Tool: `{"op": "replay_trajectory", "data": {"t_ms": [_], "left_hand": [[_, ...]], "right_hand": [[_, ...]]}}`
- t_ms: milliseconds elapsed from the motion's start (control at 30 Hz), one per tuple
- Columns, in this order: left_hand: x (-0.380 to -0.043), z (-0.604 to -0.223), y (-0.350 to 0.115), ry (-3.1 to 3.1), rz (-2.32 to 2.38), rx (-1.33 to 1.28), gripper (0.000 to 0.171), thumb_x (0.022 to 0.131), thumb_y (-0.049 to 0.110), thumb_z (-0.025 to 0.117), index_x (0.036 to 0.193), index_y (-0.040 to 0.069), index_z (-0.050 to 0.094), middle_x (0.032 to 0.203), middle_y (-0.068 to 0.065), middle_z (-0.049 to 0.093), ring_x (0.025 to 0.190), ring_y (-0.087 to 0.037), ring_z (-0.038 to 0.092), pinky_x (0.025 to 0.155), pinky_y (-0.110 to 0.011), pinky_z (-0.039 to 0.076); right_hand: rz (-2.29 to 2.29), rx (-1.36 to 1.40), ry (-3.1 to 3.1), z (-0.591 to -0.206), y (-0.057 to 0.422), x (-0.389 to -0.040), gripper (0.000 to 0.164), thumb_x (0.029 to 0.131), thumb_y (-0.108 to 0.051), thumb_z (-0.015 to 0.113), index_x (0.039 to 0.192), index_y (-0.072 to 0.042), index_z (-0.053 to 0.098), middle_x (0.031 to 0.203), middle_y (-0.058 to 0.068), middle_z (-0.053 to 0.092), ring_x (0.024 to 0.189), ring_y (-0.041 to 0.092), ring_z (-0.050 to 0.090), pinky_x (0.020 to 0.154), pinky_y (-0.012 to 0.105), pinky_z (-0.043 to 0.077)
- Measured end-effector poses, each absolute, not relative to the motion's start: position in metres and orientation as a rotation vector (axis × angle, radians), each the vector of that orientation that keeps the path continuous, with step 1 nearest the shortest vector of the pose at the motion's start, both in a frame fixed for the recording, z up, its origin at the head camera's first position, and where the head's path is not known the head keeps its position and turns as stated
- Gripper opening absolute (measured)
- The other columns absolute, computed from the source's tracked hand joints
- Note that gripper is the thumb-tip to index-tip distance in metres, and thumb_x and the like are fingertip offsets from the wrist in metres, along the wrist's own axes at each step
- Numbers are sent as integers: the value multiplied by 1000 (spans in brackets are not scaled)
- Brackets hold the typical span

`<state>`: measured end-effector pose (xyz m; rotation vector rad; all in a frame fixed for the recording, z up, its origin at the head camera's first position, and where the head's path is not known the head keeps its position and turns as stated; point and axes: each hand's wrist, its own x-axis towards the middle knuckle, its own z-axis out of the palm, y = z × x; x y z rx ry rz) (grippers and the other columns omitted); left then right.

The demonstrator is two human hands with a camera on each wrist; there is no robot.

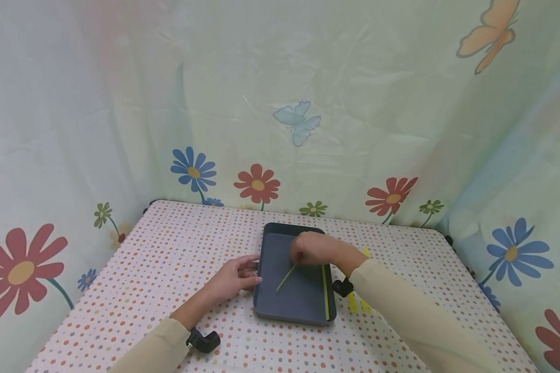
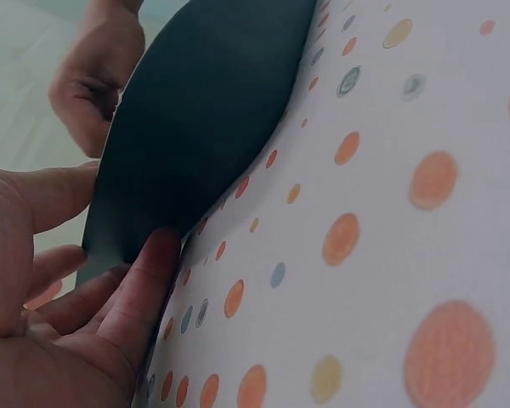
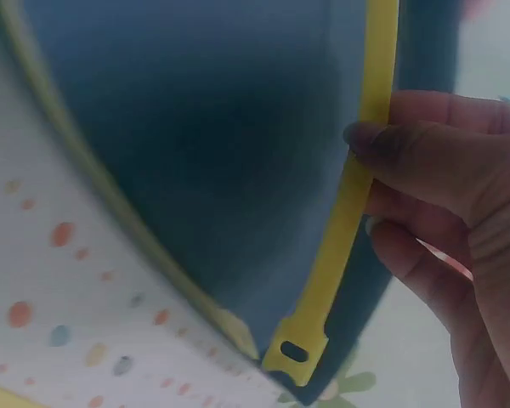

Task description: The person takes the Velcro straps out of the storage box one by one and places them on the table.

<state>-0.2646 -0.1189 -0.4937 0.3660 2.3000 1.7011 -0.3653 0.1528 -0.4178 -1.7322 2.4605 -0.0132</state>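
Note:
A dark grey rectangular tray (image 1: 280, 305) lies on the table. Over its inside, my right hand (image 1: 313, 248) pinches a yellow hook-and-loop cable tie (image 3: 336, 246) between thumb and fingers. The slotted head of this tie shows in the right wrist view, near a corner of the tray. A second yellow tie (image 1: 325, 292) lies lengthwise along the tray's right inner side. My left hand (image 1: 235, 277) is at the tray's left wall, its loosely bent fingers (image 2: 144, 280) touching the outside of the wall.
More yellow ties (image 1: 353, 303) lie on the table right of the tray, partly hidden by my right forearm. A dotted cloth (image 1: 177, 248) covers the table. Flower-printed curtains (image 1: 354, 129) hang close behind and at both sides.

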Motion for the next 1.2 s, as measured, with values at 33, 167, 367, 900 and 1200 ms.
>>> {"op": "replay_trajectory", "data": {"t_ms": [33, 167, 367, 900, 1200], "left_hand": [[-264, -494, -119, 2302, 1701, 365, 68, 94, 22, 76, 154, 12, 46, 144, -16, 60, 114, -19, 69, 87, -30, 59], [-264, -495, -119, 2303, 1706, 362, 68, 94, 21, 76, 154, 12, 46, 144, -16, 60, 114, -19, 68, 87, -29, 59], [-262, -497, -119, 2282, 1723, 373, 68, 94, 21, 76, 154, 10, 46, 144, -18, 60, 112, -19, 68, 86, -30, 60], [-263, -497, -119, 2276, 1728, 385, 68, 95, 21, 75, 155, 9, 45, 145, -19, 59, 117, -23, 68, 89, -31, 60], [-264, -496, -120, 2285, 1715, 401, 68, 95, 22, 75, 155, 10, 45, 145, -18, 59, 117, -22, 68, 89, -31, 60]], "right_hand": [[-41, -1739, 2468, -415, 153, -365, 15, 87, 2, 74, 82, -12, 78, 82, -4, 72, 72, 7, 62, 67, 23, 54], [-133, -1745, 2501, -405, 156, -364, 15, 89, 2, 73, 87, -11, 79, 88, -2, 74, 79, 11, 67, 73, 27, 58], [-290, -1669, 2606, -397, 166, -359, 17, 92, -1, 71, 98, -14, 81, 93, -1, 74, 80, 8, 66, 74, 25, 58], [-1155, -1141, 2715, -394, 204, -339, 22, 91, -8, 78, 112, -8, 79, 103, 6, 77, 85, 10, 72, 76, 23, 62], [-1411, -883, 2742, -407, 221, -327, 25, 90, -12, 80, 115, -11, 78, 104, 8, 76, 89, 16, 73, 80, 19, 60]]}}
